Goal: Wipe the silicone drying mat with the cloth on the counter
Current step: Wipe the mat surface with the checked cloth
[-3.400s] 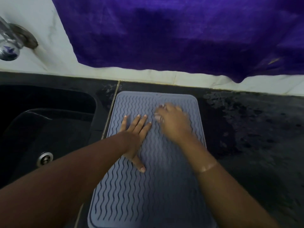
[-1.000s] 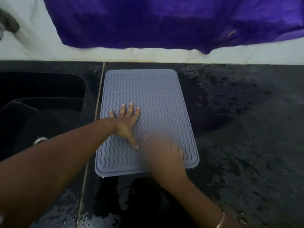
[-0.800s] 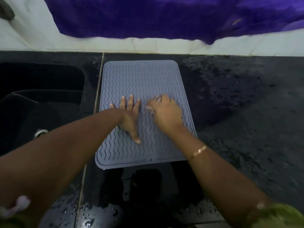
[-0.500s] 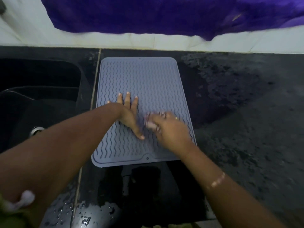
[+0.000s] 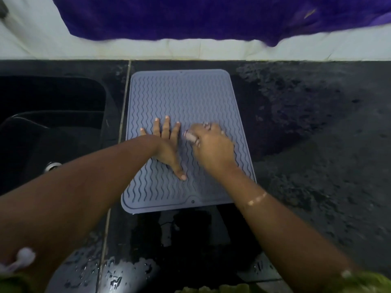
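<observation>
a grey-blue silicone drying mat [image 5: 186, 115] with wavy ridges lies flat on the black counter [image 5: 306, 127], its long sides running from near to far, its left edge close along the seam beside the dark sink [image 5: 48, 115]. the left hand [image 5: 166, 144] lies palm down on the middle of the mat, fingers spread wide and pointing to the far side, thumb splayed toward the near side – it grips nothing, only presses flat. the right hand [image 5: 211, 148] sits just to the right of it, also on the mat, knuckles up and fingers curled down and inward; a small pale bit [image 5: 190, 135] shows at its fingertips, but blur keeps me from telling whether this is the cloth or how tightly the hand grips it. the two hands are near each other but do not touch. a thin bracelet [image 5: 257, 198] circles the right wrist. a purple cloth [image 5: 211, 15] hangs over the white wall [image 5: 127, 49] at the far side. the counter on the near side of the mat is wet and shiny, with drops of water [image 5: 118, 273] catching the light – the stone to the right looks mottled and duller. a round metal drain [image 5: 51, 166] shows in the sink at left.
</observation>
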Demonstrator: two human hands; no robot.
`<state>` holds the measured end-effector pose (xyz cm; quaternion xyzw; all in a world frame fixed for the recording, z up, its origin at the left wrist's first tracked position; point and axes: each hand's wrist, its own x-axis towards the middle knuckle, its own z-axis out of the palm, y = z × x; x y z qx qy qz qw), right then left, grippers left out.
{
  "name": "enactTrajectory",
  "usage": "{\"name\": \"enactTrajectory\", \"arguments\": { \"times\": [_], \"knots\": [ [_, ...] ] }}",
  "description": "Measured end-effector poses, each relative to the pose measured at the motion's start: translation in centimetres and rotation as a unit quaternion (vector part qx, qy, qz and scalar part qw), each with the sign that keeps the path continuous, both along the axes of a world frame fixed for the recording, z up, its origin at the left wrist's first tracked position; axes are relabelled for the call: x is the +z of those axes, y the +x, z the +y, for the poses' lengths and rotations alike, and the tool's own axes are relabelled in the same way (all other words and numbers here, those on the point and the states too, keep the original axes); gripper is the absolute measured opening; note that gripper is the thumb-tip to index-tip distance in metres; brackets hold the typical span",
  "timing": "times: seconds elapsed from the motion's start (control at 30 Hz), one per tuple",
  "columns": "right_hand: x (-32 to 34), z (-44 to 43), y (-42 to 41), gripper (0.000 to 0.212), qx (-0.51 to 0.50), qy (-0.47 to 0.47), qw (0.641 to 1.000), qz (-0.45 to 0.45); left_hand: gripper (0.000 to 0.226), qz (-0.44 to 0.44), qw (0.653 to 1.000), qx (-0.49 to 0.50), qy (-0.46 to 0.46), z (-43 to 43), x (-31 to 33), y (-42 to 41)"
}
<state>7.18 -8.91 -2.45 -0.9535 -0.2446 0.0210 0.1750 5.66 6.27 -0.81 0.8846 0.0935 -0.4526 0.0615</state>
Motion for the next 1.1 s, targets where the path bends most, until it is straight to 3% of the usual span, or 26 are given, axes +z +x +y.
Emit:
{"name": "enactTrajectory", "arguments": {
  "times": [0.17,0.33,0.5,0.67,0.77,0.9,1.1],
  "knots": [
    [-0.7,-3.9,-10.2,0.051,0.045,0.013,0.998,0.039,0.151,-0.027,1.000,-0.002,0.012,0.2,-0.7,0.0],
    [-1.0,-1.8,-5.7,0.041,0.044,-0.012,0.999,-0.016,0.159,-0.020,1.000,-0.004,0.004,0.2,-0.5,0.0],
    [-0.1,1.2,1.0,0.033,-0.032,-0.010,0.998,-0.049,0.168,-0.023,1.000,-0.003,-0.015,0.3,-0.1,-0.5],
    [-0.1,-2.2,-7.0,0.055,0.026,-0.005,0.999,-0.043,0.160,-0.053,0.998,-0.003,-0.019,0.4,-0.9,-0.7],
    [-0.6,-3.9,-9.9,0.056,0.040,0.001,0.997,-0.066,0.152,-0.064,0.998,0.001,-0.014,0.5,-1.1,-0.6],
    [-0.4,-1.7,-4.6,0.029,0.010,-0.004,0.997,-0.083,0.165,-0.056,0.998,0.000,-0.033,0.6,-0.8,-0.9],
    [-0.4,1.7,2.3,0.031,-0.003,-0.012,0.997,-0.072,0.165,-0.052,0.998,-0.001,-0.031,0.3,-0.4,-1.0]
  ]
}}
